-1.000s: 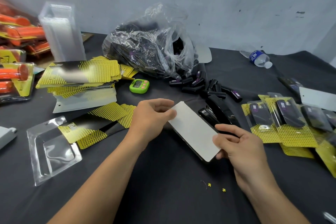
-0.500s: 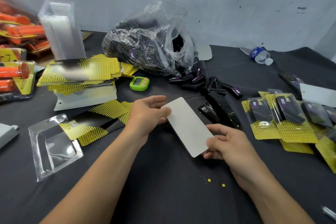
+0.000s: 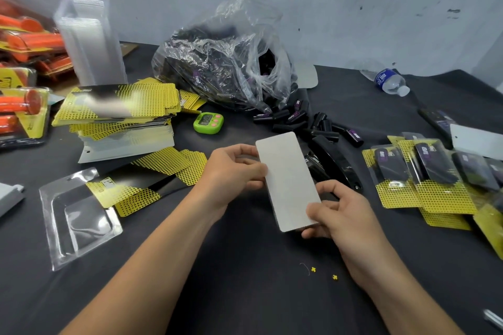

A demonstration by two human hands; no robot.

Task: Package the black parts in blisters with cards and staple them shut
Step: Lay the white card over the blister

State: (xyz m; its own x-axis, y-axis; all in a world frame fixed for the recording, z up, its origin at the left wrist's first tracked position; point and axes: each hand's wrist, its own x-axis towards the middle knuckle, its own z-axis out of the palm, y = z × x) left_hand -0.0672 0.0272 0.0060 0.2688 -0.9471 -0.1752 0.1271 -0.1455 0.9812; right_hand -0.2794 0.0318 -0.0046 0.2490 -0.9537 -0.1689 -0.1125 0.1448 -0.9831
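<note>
Nearest, on the bare table [image 3: 245, 294], lie two small yellow chips [image 3: 313, 269]. Just beyond them, both hands hold one card [image 3: 288, 179] clear of the cloth, white face up. The right hand [image 3: 340, 215] pinches its near right corner, thumb on top and fingers curled beneath. The left hand [image 3: 234, 171] pinches the card's left edge, fingers curled. Whether a blister and a part sit under the card cannot be told from here. No staple shows on it.

Level with the hands, at left, one empty blister [image 3: 79, 220] lies flat with a yellow card [image 3: 122, 193] part-way into it, not yet filled. At right, several packs [image 3: 424, 174] overlap, each showing a black part under clear plastic on a yellow backing.

Directly behind the held card lies the stapler [image 3: 337, 163], touched by neither hand. Beyond it, loose parts [image 3: 313, 122] are scattered at the mouth of a bag [image 3: 223, 62] that looks well filled. Further left sit a card stack [image 3: 119, 106] and, behind it, a tall blister stack [image 3: 89, 41].

Judgement: the job is at an early-to-middle stage. A handful of packs look complete, and the item in hand appears to await closing and stapling. The bulk of the parts, cards and blisters is unused
</note>
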